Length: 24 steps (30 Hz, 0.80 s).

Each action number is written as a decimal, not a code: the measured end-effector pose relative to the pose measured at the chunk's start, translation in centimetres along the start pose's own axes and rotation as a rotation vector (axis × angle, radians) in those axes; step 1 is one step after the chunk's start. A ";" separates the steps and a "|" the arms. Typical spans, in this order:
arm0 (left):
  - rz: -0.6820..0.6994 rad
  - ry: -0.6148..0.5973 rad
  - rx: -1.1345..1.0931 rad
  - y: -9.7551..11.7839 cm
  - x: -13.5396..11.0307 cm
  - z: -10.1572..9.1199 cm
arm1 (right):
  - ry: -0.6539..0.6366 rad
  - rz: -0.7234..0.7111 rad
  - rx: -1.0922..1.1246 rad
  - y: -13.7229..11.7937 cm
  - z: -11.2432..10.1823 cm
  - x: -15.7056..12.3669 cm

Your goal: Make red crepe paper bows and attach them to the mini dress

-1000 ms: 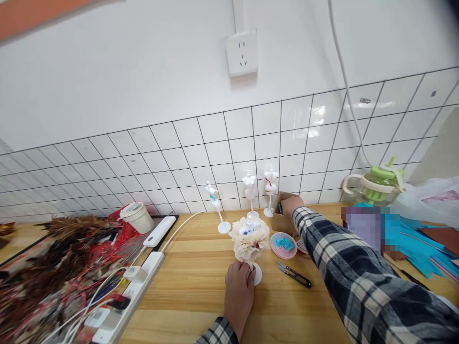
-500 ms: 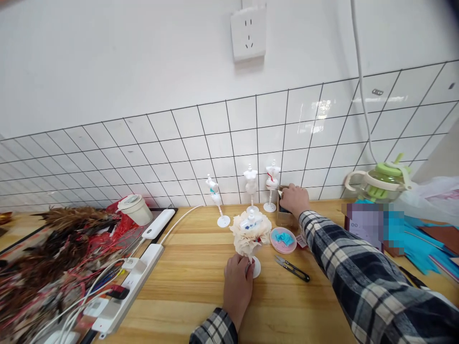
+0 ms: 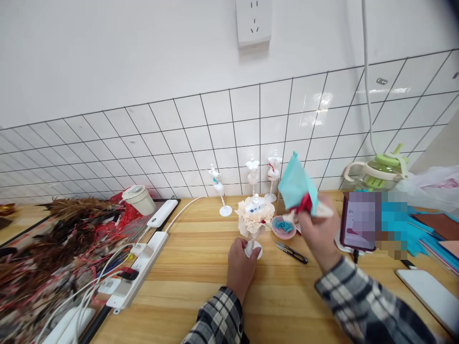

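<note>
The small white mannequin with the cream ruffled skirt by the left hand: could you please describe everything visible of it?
The small white plastic-looking mannequin stands upright on the light wooden table, on a thin stem and a round base. A cream ruffled skirt, like crumpled paper or cloth, flares around it, with blue marks on the white torso above. The left hand has its grip on the base. The right hand, holding a teal paper piece, is apart from it.

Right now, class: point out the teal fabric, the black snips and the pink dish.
teal fabric (image 3: 297,184): head view, middle of the raised piece.
black snips (image 3: 293,253): head view, middle of the handles.
pink dish (image 3: 275,225): head view, bare left rim.
</note>
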<state>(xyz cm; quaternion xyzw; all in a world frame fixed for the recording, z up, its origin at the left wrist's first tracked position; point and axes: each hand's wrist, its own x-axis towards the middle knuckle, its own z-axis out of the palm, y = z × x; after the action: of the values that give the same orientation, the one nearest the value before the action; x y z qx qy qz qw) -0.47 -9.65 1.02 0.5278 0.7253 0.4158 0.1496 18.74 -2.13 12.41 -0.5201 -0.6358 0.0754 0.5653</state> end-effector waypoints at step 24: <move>0.331 0.100 0.170 -2.8 2.5 -7.5 | -0.629 -0.149 0.233 2.1 2.6 -16.3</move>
<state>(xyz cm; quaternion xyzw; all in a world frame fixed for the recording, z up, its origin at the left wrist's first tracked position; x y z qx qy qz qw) -8.14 -11.03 3.99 0.6293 0.6676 0.3977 -0.0024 14.98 -12.09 -0.38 -0.3554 -0.8023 0.2627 0.4011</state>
